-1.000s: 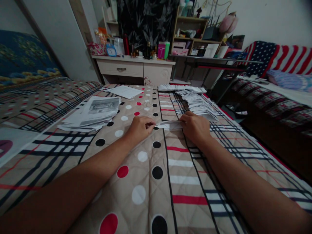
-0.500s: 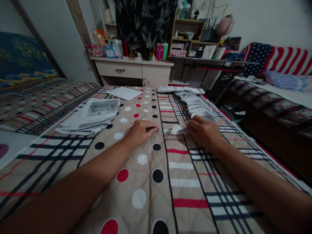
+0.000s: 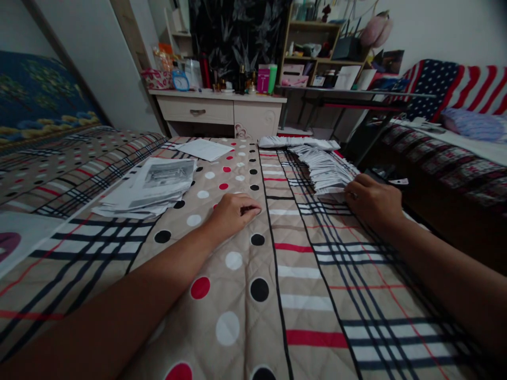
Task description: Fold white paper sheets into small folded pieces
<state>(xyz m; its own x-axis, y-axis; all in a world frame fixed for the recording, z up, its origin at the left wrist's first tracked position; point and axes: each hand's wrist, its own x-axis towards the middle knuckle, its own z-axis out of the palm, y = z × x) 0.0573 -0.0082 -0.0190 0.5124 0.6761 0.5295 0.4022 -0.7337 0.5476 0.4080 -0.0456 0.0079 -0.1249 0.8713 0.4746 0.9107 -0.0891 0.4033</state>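
Observation:
My left hand (image 3: 233, 215) rests over the polka-dot part of the quilt (image 3: 227, 327), with thumb and fingertips pressed together and nothing seen between them. At the near end of a long row of overlapping folded paper pieces (image 3: 319, 168), my right hand (image 3: 374, 199) is closed on a folded paper piece (image 3: 331, 191); its fingertips partly hide that piece. Across the far end of this row lies another bundle of folded paper (image 3: 299, 142). Left of my left hand is a loose stack of printed sheets (image 3: 148, 187), the top one bearing a grey picture.
Beyond that stack lies a separate white paper (image 3: 204, 149). A white sheet with a purple mark (image 3: 24, 237) is at the left edge. Past the bed stand a white dresser (image 3: 216, 111) and a desk (image 3: 356, 91). A second bed (image 3: 455, 153) is at right.
My right hand has moved right and slightly away from me, bringing the folded paper piece from the striped middle to the row's near end. My left hand has hardly moved; the view shifted slightly.

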